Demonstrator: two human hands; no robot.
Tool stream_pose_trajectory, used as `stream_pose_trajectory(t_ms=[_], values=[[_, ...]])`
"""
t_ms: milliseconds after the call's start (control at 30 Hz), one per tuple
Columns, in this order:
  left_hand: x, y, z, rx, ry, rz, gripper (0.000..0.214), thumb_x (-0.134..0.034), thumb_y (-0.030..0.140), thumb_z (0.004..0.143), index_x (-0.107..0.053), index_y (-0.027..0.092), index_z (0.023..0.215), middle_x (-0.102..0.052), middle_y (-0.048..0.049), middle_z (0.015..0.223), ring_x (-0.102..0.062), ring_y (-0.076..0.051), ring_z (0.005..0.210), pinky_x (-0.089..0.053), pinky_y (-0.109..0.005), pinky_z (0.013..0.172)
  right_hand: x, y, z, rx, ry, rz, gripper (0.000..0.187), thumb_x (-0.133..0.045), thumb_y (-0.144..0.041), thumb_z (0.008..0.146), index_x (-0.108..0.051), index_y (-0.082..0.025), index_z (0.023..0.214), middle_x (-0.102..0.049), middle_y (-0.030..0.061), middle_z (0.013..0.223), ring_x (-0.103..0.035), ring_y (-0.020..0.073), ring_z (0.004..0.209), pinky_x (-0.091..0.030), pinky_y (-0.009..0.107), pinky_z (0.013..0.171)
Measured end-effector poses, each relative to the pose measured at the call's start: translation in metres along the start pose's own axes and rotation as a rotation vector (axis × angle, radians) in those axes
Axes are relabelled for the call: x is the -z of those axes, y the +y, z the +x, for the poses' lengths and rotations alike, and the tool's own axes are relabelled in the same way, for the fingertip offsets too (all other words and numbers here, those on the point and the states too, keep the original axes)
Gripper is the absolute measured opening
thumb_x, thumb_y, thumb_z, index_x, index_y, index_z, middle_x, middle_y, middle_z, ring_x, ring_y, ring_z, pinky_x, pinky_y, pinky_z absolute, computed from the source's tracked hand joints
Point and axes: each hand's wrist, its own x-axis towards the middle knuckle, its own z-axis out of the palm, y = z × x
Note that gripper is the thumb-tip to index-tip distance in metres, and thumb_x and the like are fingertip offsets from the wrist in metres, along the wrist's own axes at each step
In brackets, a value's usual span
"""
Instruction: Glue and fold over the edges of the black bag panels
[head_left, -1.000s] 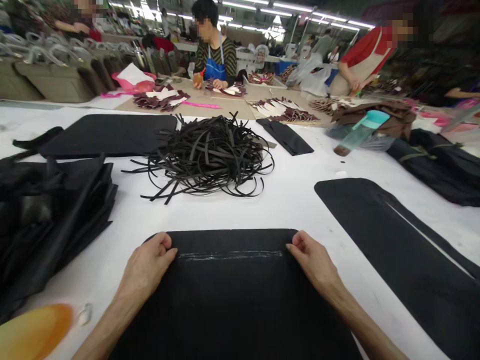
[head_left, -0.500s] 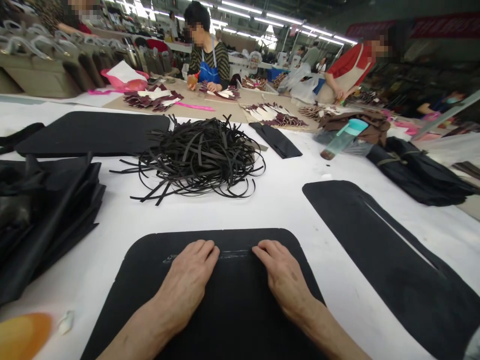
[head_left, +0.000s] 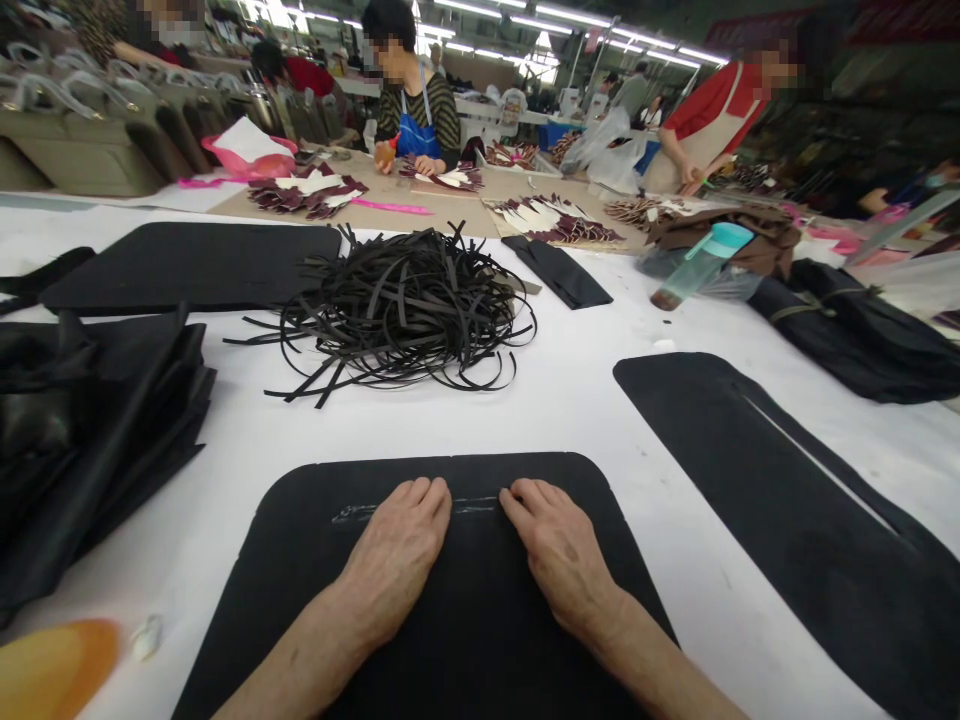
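A black fabric panel (head_left: pixel 300 520) with rounded corners lies flat on the white table in front of me. A shiny glue line (head_left: pixel 352 513) runs across it near its far edge. My left hand (head_left: pixel 397 555) and my right hand (head_left: pixel 559 550) rest flat on the panel, palms down, side by side at the middle of the glue line. The fingers lie together and point away from me. Neither hand holds anything.
A tangled pile of black strips (head_left: pixel 405 305) lies beyond the panel. More black panels sit at the right (head_left: pixel 750 470) and far left (head_left: pixel 187 265), folded black fabric (head_left: pixel 82 420) at the left. A teal-capped bottle (head_left: pixel 697 265) lies tipped. An orange object (head_left: pixel 56 670) is near left. People work at the far tables.
One second ago my hands gripped the panel's far corners. They moved inward to the middle of the glue line and now press flat there; the panel's far edge lies flat.
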Motion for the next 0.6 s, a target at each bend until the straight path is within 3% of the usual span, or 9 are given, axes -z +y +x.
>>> stream_pose_trajectory(t_ms=[100, 267, 400, 600], values=[[0.000, 0.003, -0.001, 0.017, -0.006, 0.011, 0.043, -0.038, 0.004, 0.076, -0.052, 0.009, 0.117, -0.055, -0.0129, 0.115, -0.050, -0.025, 0.101, -0.043, -0.039, 0.090, 0.002, -0.001, 0.000, -0.006, -0.017, -0.025, 0.030, -0.050, -0.006, 0.084, -0.060, -0.016, 0.111, -0.059, 0.0063, 0.099, -0.052, 0.0205, 0.090, -0.043, 0.032, 0.082], [0.002, 0.009, 0.000, 0.034, -0.005, 0.022, 0.058, -0.038, 0.001, 0.074, -0.038, 0.010, 0.131, -0.053, -0.0133, 0.116, -0.049, -0.026, 0.106, -0.042, -0.041, 0.093, 0.007, -0.012, 0.002, -0.003, -0.047, -0.127, 0.042, -0.051, -0.008, 0.083, -0.054, -0.022, 0.122, -0.059, 0.0067, 0.100, -0.053, 0.0228, 0.088, -0.044, 0.036, 0.080], [0.003, 0.012, 0.003, 0.030, 0.020, -0.015, 0.053, -0.036, 0.003, 0.077, -0.041, 0.012, 0.129, -0.053, -0.0140, 0.116, -0.048, -0.028, 0.107, -0.042, -0.043, 0.091, 0.010, -0.017, 0.005, 0.009, -0.056, -0.187, 0.044, -0.051, -0.009, 0.082, -0.055, -0.025, 0.123, -0.060, 0.0067, 0.100, -0.054, 0.0240, 0.087, -0.046, 0.038, 0.079], [0.009, 0.004, -0.003, 0.060, -0.004, -0.044, 0.043, -0.041, 0.009, 0.079, -0.046, 0.009, 0.122, -0.055, -0.0125, 0.110, -0.049, -0.025, 0.099, -0.042, -0.038, 0.089, -0.003, 0.007, -0.007, 0.070, 0.065, -0.167, 0.053, -0.043, 0.006, 0.073, -0.062, -0.020, 0.115, -0.062, 0.0083, 0.104, -0.057, 0.0225, 0.093, -0.047, 0.036, 0.083]])
